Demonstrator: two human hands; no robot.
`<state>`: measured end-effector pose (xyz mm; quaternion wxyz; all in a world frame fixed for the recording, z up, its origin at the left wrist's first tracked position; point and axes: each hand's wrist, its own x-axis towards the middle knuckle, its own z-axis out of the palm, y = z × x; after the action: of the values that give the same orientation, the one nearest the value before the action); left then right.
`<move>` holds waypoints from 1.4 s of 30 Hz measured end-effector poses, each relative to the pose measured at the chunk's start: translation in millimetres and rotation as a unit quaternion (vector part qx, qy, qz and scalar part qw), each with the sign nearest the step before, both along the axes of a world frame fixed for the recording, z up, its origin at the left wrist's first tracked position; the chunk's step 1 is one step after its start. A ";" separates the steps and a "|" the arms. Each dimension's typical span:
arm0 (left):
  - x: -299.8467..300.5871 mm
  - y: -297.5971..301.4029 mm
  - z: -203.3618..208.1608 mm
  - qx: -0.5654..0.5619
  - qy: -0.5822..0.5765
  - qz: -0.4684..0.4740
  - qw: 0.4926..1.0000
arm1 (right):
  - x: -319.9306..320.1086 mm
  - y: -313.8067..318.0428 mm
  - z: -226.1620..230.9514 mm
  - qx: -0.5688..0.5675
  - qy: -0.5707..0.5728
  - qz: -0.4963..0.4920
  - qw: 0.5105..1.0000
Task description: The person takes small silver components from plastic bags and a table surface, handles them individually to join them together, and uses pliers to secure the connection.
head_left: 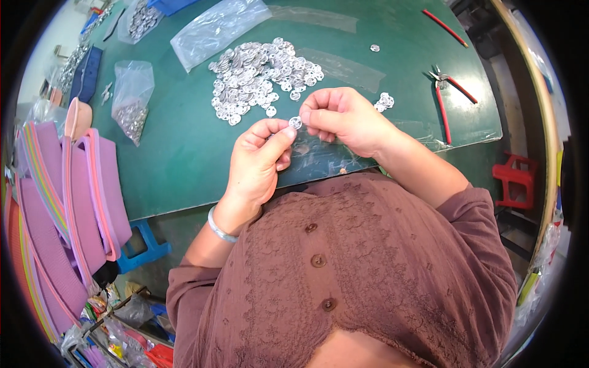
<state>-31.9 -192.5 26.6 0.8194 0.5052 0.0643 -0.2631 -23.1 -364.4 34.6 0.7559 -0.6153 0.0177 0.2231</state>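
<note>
Between my two hands, just over the near edge of the green table [178,168], is a small round silvery openwork metal disc [295,122]. My left hand [261,153] pinches it between thumb and forefinger. From the other side, my right hand [343,119] has its thumb and finger pressed together at the disc's right rim; whether a smaller part sits in that pinch I cannot make out. Beyond the hands spreads a big pile of similar discs [245,76]. A lone disc [270,111] lies close to my left fingers. To the right of my right hand is a small cluster of discs [384,102].
Red-handled pliers [443,104] and a red pencil-like stick [445,28] lie on the right. A clear bag of small parts [132,113] and a flat plastic bag [218,30] lie left and far. Purple bags [61,202] crowd the table's left side; a red stool [515,180] stands right.
</note>
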 end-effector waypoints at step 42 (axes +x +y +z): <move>3.4 38.5 -2.1 -0.046 0.054 -0.003 0.997 | 61.8 4.3 9.4 -0.559 -0.423 0.246 0.670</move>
<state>-28.5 -154.0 24.6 0.8363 0.4522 0.0948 -0.2951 38.7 -360.1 44.0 0.1148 -0.9330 -0.3346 0.0657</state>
